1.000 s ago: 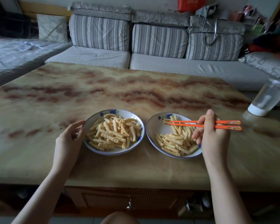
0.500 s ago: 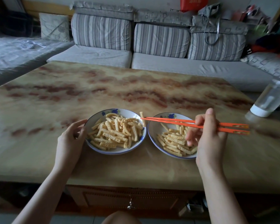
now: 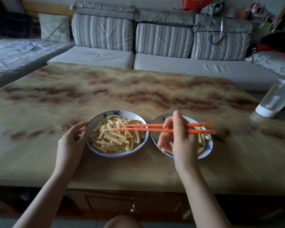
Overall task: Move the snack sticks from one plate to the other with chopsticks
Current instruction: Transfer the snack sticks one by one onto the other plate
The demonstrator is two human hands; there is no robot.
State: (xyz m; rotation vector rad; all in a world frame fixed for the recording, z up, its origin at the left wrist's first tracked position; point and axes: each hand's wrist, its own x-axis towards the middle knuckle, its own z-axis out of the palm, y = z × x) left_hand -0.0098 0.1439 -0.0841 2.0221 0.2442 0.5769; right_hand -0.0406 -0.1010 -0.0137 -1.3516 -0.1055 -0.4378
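Since 0.5 s ago the right hand [image 3: 179, 139] has swung leftward. It has carried the chopsticks [image 3: 155, 125] from the gap between the 2 plates to above the left plate [image 3: 132, 113]. The 1 snack stick then pinched at their tips can no longer be told from the pile.

A marbled table [image 3: 138, 89] carries everything, with a clear bottle [image 3: 276, 97] far right of the left plate. The left forearm [image 3: 44, 195] angles in toward that plate's left side. The right forearm [image 3: 201, 195] rises to the right plate [image 3: 202, 155], which sits just right of the left plate.

The left hand [image 3: 71, 142] holds the left plate's left rim with curled fingers and thumb. The right hand hovers over the right plate and grips the chopsticks near their middle, with its lower fingers hanging loose. Both chopsticks lie nearly level, pointing left, tips slightly apart over the left plate's far half. Whether they clamp anything cannot be told.

Snack sticks [image 3: 115, 137] fill the left plate. Fewer lie in the right plate, mostly hidden by the hand.
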